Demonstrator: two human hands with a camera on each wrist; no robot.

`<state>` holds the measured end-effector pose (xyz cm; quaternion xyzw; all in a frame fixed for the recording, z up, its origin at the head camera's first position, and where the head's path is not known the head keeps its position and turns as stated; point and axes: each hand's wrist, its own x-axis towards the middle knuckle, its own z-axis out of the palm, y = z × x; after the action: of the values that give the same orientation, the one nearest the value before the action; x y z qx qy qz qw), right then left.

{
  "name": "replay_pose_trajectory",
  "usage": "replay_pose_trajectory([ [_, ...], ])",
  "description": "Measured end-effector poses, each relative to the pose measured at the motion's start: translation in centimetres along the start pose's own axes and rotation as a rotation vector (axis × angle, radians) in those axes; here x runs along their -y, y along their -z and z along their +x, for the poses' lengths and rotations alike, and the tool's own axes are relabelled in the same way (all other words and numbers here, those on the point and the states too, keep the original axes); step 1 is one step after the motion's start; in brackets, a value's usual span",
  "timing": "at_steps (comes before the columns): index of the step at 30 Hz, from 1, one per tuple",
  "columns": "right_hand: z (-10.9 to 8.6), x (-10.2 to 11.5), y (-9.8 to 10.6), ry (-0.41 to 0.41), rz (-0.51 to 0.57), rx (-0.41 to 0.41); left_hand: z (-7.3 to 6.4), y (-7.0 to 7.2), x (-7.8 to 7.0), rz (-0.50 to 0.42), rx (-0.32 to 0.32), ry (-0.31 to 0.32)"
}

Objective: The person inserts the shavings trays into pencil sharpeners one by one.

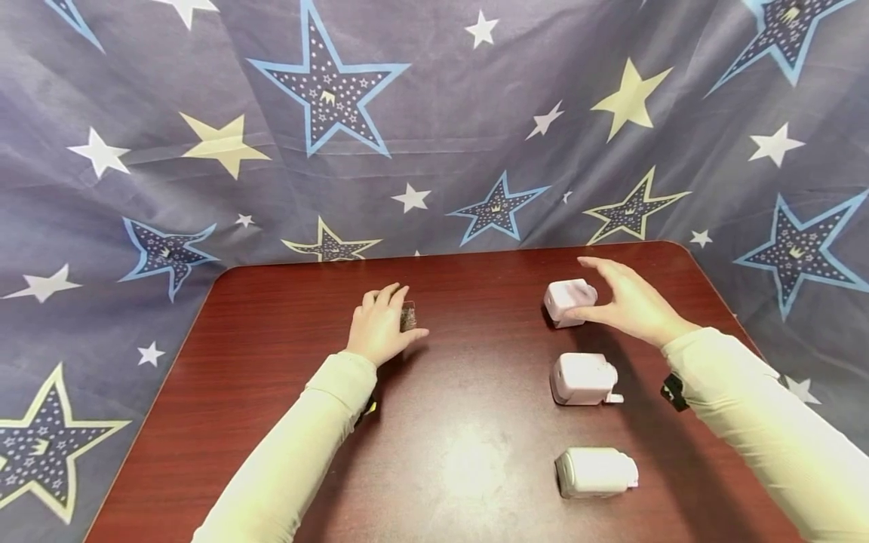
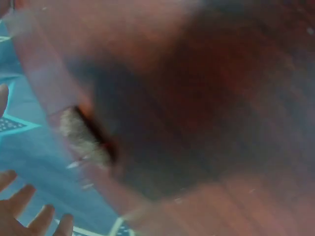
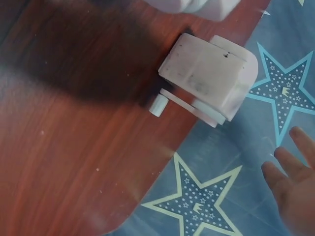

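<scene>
My left hand (image 1: 382, 326) reaches over the table's far middle, fingers spread and loosely bent beside a small speckled brownish block (image 1: 408, 317). In the left wrist view this block (image 2: 82, 135) looks rough and golden-brown, but blur hides its kind. At the far right, my right hand (image 1: 634, 302) stands with thumb and fingers wide apart around a pale pink crank pencil sharpener (image 1: 562, 300). The right wrist view shows the crank sharpener (image 3: 204, 71) with its handle and knob, while the fingers (image 3: 290, 169) appear apart from it.
Two more sharpeners line the right side toward me: a pinkish one (image 1: 582, 377) in the middle and a cream one (image 1: 594, 471) nearest. The reddish-brown table (image 1: 285, 317) ends at a star-patterned grey-blue cloth (image 1: 434, 136) behind.
</scene>
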<state>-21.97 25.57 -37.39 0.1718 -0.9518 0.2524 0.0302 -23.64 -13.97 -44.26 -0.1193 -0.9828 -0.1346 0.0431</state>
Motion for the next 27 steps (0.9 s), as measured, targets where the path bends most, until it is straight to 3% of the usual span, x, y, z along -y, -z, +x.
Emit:
replay_pose_trajectory([
  [6,-0.2,-0.2,-0.8,-0.011,0.027,-0.001,-0.4,-1.4,1.3,-0.014,-0.024,0.083],
  [12,-0.2,-0.4,-1.4,-0.016,0.039,0.011,-0.9,-2.4,2.8,-0.073,0.029,0.148],
  [27,1.1,-1.2,-1.9,-0.013,0.006,0.049,-0.8,-2.3,3.8,-0.154,0.114,0.180],
])
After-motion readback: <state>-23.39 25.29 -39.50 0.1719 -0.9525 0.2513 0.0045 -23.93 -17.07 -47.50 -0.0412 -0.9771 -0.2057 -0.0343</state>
